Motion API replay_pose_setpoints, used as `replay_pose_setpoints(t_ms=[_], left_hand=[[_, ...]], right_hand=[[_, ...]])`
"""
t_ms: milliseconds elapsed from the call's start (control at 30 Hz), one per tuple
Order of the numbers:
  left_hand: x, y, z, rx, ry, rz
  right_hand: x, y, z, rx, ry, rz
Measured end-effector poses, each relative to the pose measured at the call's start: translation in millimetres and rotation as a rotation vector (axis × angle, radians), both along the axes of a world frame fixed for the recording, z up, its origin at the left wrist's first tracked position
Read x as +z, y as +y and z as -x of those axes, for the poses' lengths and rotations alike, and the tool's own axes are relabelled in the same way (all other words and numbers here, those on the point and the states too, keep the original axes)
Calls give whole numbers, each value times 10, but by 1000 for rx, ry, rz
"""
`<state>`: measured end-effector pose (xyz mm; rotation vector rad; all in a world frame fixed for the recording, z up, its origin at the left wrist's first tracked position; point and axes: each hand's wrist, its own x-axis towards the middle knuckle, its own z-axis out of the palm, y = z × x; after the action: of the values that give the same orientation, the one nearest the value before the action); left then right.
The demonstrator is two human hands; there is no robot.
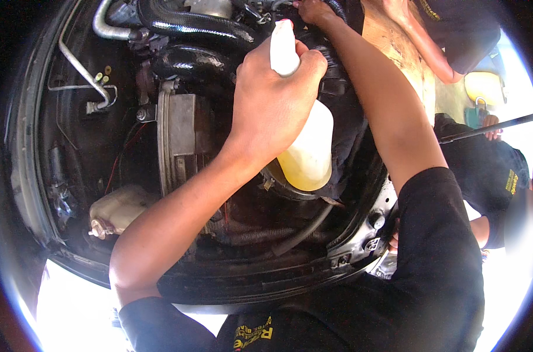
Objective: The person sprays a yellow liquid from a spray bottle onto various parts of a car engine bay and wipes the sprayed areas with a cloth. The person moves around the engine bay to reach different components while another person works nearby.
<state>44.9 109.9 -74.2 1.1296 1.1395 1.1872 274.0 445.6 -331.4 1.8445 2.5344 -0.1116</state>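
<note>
My left hand (272, 97) is wrapped around the neck of a spray bottle (310, 146). The bottle has a white trigger head and a translucent body with yellowish liquid low in it, and it tilts over the engine bay. Further off, at the top edge, my right hand (314, 10) reaches in among hoses and metal parts. Its fingers are curled, and whatever they grip is too small to make out. Glossy black hoses (190, 26) run just left of both hands.
A finned metal housing (181, 132) stands left of my left forearm. Near the front left is a plastic reservoir (119, 208). The car's front panel (360, 249) runs close to my body. To the right are a wooden board (389, 35), a support rod (489, 128) and other people in dark shirts.
</note>
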Motion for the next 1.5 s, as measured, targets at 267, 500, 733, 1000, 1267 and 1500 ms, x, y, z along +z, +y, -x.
replay_pose_setpoints(t_ms=[267, 500, 733, 1000, 1267, 1500], left_hand=[[-14, -4, 1, -3, 22, 10], [-17, -6, 23, 0, 14, 54], [28, -26, 54, -27, -16, 70], [60, -40, 23, 12, 29, 88], [57, -26, 45, 40, 69, 207], [136, -80, 50, 23, 74, 146]], right_hand=[[18, -73, -41, -9, -2, 19], [71, -90, 38, 5, -9, 38], [98, -117, 87, 6, 1, 57], [124, -119, 91, -10, 10, 71], [144, -146, 113, -11, 17, 78], [172, -163, 116, -14, 19, 85]])
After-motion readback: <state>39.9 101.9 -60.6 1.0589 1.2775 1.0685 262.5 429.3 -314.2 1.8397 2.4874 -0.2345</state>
